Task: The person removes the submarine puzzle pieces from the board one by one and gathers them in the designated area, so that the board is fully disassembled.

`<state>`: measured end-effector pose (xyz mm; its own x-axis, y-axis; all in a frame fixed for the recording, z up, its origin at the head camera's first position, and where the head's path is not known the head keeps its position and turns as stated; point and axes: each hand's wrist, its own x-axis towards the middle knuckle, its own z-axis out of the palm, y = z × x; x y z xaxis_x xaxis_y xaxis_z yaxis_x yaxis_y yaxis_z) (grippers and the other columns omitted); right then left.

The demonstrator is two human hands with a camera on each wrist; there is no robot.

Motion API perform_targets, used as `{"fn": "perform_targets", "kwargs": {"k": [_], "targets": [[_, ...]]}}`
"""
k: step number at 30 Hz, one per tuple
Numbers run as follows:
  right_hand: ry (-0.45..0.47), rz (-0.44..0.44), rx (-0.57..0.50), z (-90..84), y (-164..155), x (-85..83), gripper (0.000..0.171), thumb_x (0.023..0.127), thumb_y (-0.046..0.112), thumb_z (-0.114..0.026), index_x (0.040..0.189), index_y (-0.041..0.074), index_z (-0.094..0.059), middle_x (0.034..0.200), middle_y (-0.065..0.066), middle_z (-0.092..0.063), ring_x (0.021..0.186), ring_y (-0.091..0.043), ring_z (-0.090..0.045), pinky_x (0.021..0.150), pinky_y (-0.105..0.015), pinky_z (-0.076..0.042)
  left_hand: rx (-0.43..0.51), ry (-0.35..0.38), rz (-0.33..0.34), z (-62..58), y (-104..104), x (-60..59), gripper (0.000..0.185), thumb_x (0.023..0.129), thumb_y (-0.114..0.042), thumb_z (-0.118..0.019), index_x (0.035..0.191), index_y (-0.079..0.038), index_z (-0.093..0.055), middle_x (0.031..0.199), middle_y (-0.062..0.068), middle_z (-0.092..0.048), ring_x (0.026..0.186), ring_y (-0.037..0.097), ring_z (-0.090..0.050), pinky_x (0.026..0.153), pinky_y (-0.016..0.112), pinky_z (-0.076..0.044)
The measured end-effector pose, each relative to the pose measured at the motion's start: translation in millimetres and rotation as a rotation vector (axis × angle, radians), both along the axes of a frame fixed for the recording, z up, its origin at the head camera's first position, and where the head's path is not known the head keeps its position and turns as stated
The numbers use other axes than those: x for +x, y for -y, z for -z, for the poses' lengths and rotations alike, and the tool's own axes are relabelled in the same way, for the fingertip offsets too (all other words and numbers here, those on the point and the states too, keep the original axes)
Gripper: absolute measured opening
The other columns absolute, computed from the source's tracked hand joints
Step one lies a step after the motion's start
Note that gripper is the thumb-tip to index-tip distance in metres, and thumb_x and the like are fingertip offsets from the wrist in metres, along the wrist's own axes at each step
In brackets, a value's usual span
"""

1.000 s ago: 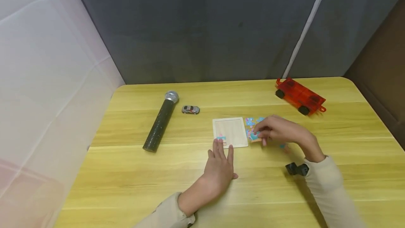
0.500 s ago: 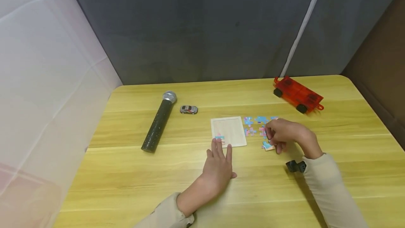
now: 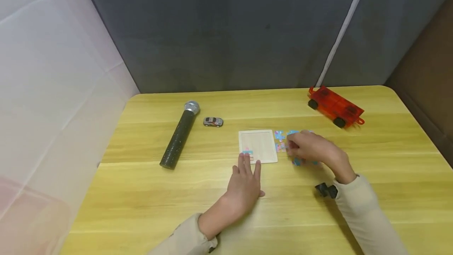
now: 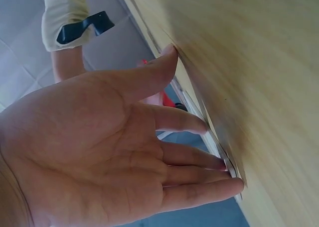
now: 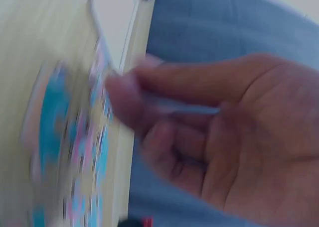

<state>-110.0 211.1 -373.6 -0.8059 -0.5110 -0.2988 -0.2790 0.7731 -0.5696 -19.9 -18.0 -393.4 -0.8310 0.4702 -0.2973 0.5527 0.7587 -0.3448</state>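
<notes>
Showed a yellow wooden tabletop (image 3: 141,200) from above, with two hands in pale sleeves at work near its middle. Found the left hand (image 3: 244,186) laid flat, palm down, fingers straight and slightly apart, fingertips touching the near edge of a small white puzzle tray (image 3: 260,141). Noted one pink and blue piece (image 3: 247,153) already seated in the tray's near left corner, just beyond those fingertips. Placed the right hand (image 3: 311,149) just right of the tray, fingers curled down over a scatter of loose puzzle pieces (image 3: 281,142) in blue and pink; blurred in both views, so could not tell whether pinched on a piece or merely touching the pile. Judged the step in hand as choosing a piece from the scatter while steadying the tray. Judged that the next move would call for a clean pinch on a single piece, a short carry left to the tray, and a turn to match the open slot. Also showed a black microphone (image 3: 179,135) and a small silver toy car (image 3: 213,121) toward the far left, and a red toy trailer (image 3: 335,107) by the far right corner.
</notes>
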Motion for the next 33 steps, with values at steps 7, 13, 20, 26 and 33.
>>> {"fn": "perform_targets", "kwargs": {"k": [7, 13, 20, 26, 33], "targets": [[-0.182, -0.128, -0.042, 11.3, 58, -10.4, 0.014, 0.105, 0.005, -0.071, 0.118, 0.0, -0.075, 0.106, -0.009, -0.071, 0.091, -0.02, -0.069, 0.084, -0.036, -0.061, -0.009, 0.016, -0.035, -2.8, -3, -0.9, 0.081, 0.104, -0.07, -0.055, 0.171, -0.024, -0.043, 0.165, 0.029, -0.049, 0.155, 0.042, -0.05, 0.119, 0.044, -0.052], [-0.181, -0.075, 0.033, 20.9, 87, -5.0, 0.011, 0.105, 0.007, -0.072, 0.114, 0.001, -0.071, 0.11, -0.009, -0.063, 0.086, -0.018, -0.061, 0.074, -0.031, -0.057, -0.035, 0.048, -0.024, -4.5, -7, -1.5, 0.081, 0.105, -0.069, -0.054, 0.172, -0.027, -0.039, 0.163, 0.027, -0.051, 0.152, 0.038, -0.054, 0.121, 0.046, -0.051], [-0.214, 0.002, 0.013, 24.3, 91, -1.3, 0.01, 0.104, 0.006, -0.074, 0.104, 0.006, -0.064, 0.097, -0.005, -0.061, 0.076, -0.015, -0.055, 0.063, -0.025, -0.048, -0.063, 0.06, -0.015, -7.9, -10, -4.7, 0.079, 0.106, -0.069, -0.053, 0.172, -0.027, -0.04, 0.164, 0.025, -0.05, 0.153, 0.038, -0.053, 0.12, 0.045, -0.052], [-0.18, 0.018, -0.057, 25.7, 90, -1.5, 0.011, 0.103, 0.001, -0.073, 0.102, 0.005, -0.063, 0.085, -0.002, -0.065, 0.07, -0.012, -0.059, 0.062, -0.024, -0.048, -0.058, 0.073, -0.013, -8.2, -9, -4.8, 0.079, 0.106, -0.069, -0.053, 0.173, -0.028, -0.038, 0.164, 0.025, -0.051, 0.153, 0.037, -0.053, 0.118, 0.043, -0.054], [-0.09, 0.031, -0.265, 16.2, 68, -6.3, 0.011, 0.105, 0.0, -0.07, 0.1, 0.005, -0.063, 0.087, -0.006, -0.071, 0.071, -0.012, -0.063, 0.071, -0.027, -0.053, -0.065, 0.083, 0.016, -9.4, -6, -5.6, 0.08, 0.107, -0.066, -0.053, 0.174, -0.026, -0.034, 0.163, 0.025, -0.051, 0.152, 0.037, -0.054, 0.116, 0.041, -0.056]]}}
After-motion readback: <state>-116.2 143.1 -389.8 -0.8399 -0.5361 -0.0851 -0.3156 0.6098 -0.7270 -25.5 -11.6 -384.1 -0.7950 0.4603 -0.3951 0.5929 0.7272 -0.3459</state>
